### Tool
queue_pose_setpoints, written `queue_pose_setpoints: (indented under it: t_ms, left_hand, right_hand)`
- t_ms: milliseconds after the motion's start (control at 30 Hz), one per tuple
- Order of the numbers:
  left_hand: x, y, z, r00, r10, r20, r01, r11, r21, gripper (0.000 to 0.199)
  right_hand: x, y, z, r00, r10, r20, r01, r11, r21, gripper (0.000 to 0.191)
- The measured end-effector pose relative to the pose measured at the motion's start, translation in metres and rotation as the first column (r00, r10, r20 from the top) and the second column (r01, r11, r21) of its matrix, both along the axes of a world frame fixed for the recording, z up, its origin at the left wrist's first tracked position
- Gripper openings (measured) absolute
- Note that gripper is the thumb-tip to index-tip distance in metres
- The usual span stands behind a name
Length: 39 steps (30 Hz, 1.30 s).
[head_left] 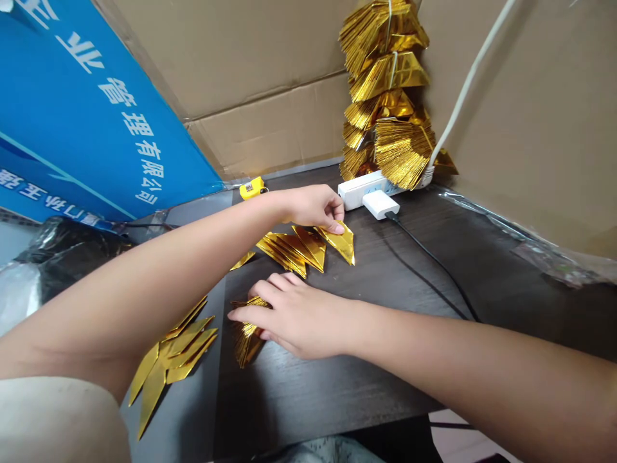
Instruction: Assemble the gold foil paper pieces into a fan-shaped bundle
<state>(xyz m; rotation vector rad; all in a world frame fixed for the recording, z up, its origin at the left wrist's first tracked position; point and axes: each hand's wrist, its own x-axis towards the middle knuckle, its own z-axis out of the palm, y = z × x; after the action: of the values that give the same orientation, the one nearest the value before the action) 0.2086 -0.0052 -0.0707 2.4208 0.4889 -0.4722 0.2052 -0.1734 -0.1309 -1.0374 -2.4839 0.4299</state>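
My left hand (315, 206) reaches across the table and pinches a folded gold foil paper piece (343, 244) between thumb and fingers. Just left of it, several more gold pieces (292, 251) lie overlapping in a row, partly hidden by my left forearm. Closer to me, my right hand (301, 315) curls over a fanned bundle of folded gold paper (248, 347). Its fingers cover much of that bundle. Under my left forearm, a loose cluster of pointed gold pieces (178, 354) rests on the grey surface.
Tied gold paper bundles (385, 71) stand stacked against the cardboard wall (270, 122). A white power strip (354, 191) with a plugged-in charger (380, 204) and black cable sits before them. A yellow tape measure (253, 188) lies at the back. A blue printed board (96, 103) leans left.
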Motion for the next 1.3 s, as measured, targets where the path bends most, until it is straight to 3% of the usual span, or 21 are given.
queue_pose_setpoints:
  t_ms: [100, 267, 467, 700, 933, 1100, 1200, 1300]
  left_hand:
    - [-0.002, -0.007, -0.009, 0.999, -0.007, 0.047, 0.004, 0.997, 0.074, 0.022]
    - [-0.008, -0.022, -0.019, 0.993, -0.07, 0.099, 0.029, 0.931, 0.363, 0.021]
    - [-0.013, -0.032, -0.02, 0.998, 0.048, 0.04, -0.062, 0.874, 0.482, 0.039]
    - [-0.01, -0.036, -0.017, 0.994, 0.105, -0.007, -0.089, 0.877, 0.473, 0.035]
    - [-0.007, -0.032, -0.012, 0.995, 0.085, 0.058, -0.101, 0.907, 0.408, 0.025]
    - [-0.012, -0.021, 0.024, 0.949, 0.124, 0.289, -0.169, 0.976, 0.137, 0.022]
    - [-0.021, -0.008, 0.048, 0.983, 0.102, 0.153, -0.108, 0.994, 0.03, 0.025]
    - [-0.026, 0.006, 0.051, 0.998, 0.059, 0.008, -0.06, 0.994, 0.092, 0.039]
  right_hand:
    - [0.0, 0.0, 0.0, 1.0, -0.002, 0.002, 0.002, 1.0, 0.006, 0.047]
    - [0.001, 0.0, 0.0, 1.0, 0.0, 0.009, 0.0, 1.0, 0.007, 0.047]
    - [0.0, 0.001, 0.001, 1.0, 0.002, 0.023, -0.002, 1.0, 0.006, 0.046]
    - [0.0, 0.0, 0.001, 1.0, -0.002, 0.018, 0.002, 1.0, 0.0, 0.046]
    - [0.0, 0.001, 0.002, 1.0, -0.003, 0.015, 0.003, 1.0, -0.006, 0.047]
    - [0.0, 0.0, 0.003, 1.0, 0.003, 0.015, -0.003, 1.0, -0.013, 0.047]
    - [0.0, -0.001, 0.001, 1.0, 0.001, 0.003, -0.001, 1.0, -0.001, 0.047]
    - [0.0, -0.001, 0.001, 1.0, -0.001, 0.001, 0.001, 1.0, -0.004, 0.047]
